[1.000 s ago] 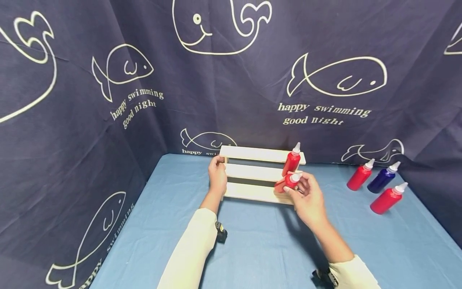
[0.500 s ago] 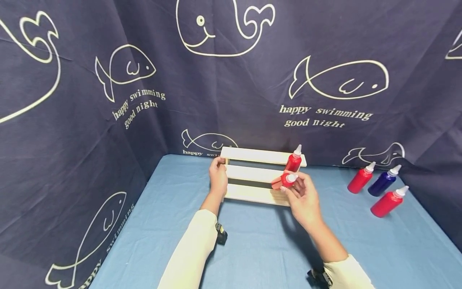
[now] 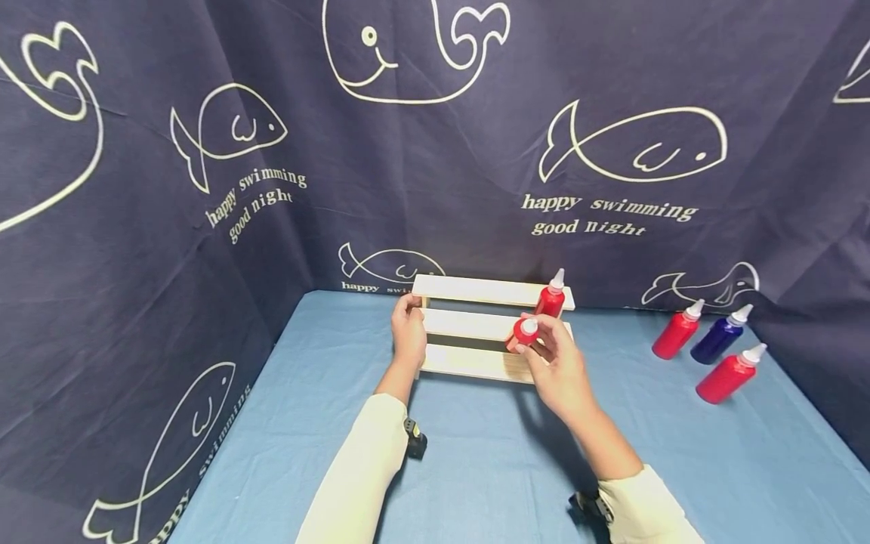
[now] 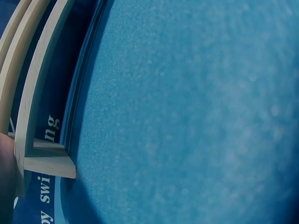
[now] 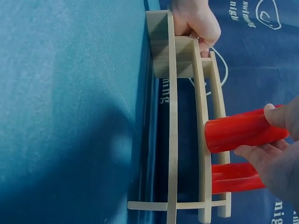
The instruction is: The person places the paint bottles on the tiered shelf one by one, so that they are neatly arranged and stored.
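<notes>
My right hand (image 3: 561, 372) pinches a red squeeze bottle (image 3: 523, 332) with a white nozzle cap between thumb and fingers. In the right wrist view the base of that held bottle (image 5: 236, 133) meets the middle slat of the pale wooden three-step rack (image 3: 469, 361); whether it bears its weight there I cannot tell. Beside it, a second red bottle (image 3: 550, 301) stands at the rack's right end, partly hidden by my right hand. My left hand (image 3: 409, 336) grips the rack's left end. The left wrist view catches only an edge of the hand (image 4: 5, 156) against the wood.
On the blue-covered table (image 3: 462, 461), to the right of the rack, stand a red bottle (image 3: 674, 334), a dark blue bottle (image 3: 717, 338) and another red bottle (image 3: 725, 378). A dark fish-patterned curtain (image 3: 421, 166) hangs close behind the rack and along both sides.
My right hand has moved left along the rack with its red bottle, and the bottle now stands more upright. The left hand keeps its grip in the same place.
</notes>
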Action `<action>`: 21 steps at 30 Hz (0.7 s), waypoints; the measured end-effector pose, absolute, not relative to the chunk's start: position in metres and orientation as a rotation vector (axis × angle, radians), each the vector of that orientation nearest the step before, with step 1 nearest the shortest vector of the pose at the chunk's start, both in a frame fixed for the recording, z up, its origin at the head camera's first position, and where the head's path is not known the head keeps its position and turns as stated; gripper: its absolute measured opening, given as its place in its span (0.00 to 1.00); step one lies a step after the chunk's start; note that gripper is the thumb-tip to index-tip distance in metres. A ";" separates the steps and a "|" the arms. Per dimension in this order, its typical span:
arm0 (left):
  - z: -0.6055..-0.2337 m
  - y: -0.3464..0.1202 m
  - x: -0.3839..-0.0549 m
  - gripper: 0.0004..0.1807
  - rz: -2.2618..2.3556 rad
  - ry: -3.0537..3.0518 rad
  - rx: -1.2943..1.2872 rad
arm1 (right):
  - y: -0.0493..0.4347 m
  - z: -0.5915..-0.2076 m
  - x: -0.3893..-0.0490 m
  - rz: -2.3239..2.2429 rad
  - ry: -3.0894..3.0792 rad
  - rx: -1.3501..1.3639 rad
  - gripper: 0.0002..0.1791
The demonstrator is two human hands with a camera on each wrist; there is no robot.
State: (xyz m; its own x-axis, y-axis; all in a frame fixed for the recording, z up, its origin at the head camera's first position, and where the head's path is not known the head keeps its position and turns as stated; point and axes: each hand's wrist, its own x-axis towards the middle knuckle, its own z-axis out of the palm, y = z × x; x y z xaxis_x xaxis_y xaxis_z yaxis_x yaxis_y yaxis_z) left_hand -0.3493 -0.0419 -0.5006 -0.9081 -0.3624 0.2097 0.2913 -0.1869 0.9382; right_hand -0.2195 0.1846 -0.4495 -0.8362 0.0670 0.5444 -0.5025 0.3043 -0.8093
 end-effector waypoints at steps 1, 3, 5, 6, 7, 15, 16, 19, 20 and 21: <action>-0.501 -0.042 -0.349 0.17 -2.141 -1.666 0.079 | 0.185 -0.448 -0.220 1.538 -2.117 0.383 0.28; -0.500 -0.042 -0.349 0.18 -2.143 -1.664 0.079 | 0.184 -0.447 -0.221 1.511 -2.151 0.360 0.27; -0.500 -0.041 -0.349 0.18 -2.148 -1.661 0.082 | 0.183 -0.445 -0.222 1.476 -2.181 0.333 0.27; -0.500 -0.041 -0.349 0.18 -2.149 -1.661 0.084 | 0.182 -0.445 -0.223 1.463 -2.194 0.317 0.27; -0.500 -0.040 -0.348 0.18 -2.150 -1.661 0.087 | 0.181 -0.444 -0.223 1.461 -2.203 0.307 0.27; -0.497 -0.038 -0.348 0.17 -2.149 -1.659 0.077 | 0.175 -0.437 -0.231 1.456 -2.244 0.316 0.29; -0.497 -0.038 -0.348 0.17 -2.149 -1.659 0.076 | 0.174 -0.436 -0.233 1.444 -2.259 0.317 0.29; -0.498 -0.040 -0.348 0.18 -2.151 -1.658 0.084 | 0.170 -0.435 -0.237 1.427 -2.305 0.312 0.31; -0.498 -0.040 -0.348 0.18 -2.152 -1.658 0.087 | 0.169 -0.435 -0.239 1.419 -2.324 0.304 0.31; -0.499 -0.041 -0.347 0.18 -2.153 -1.661 0.091 | 0.168 -0.436 -0.241 1.416 -2.342 0.298 0.32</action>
State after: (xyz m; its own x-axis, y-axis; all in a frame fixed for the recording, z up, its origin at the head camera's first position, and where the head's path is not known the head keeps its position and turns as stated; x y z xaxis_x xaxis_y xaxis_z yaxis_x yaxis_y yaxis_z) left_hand -0.3473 -0.0407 -0.4989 -0.9108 -0.3619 0.1987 0.2841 -0.2000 0.9377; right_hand -0.2407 0.1684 -0.4356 -0.9029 0.0178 0.4295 -0.3722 0.4677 -0.8017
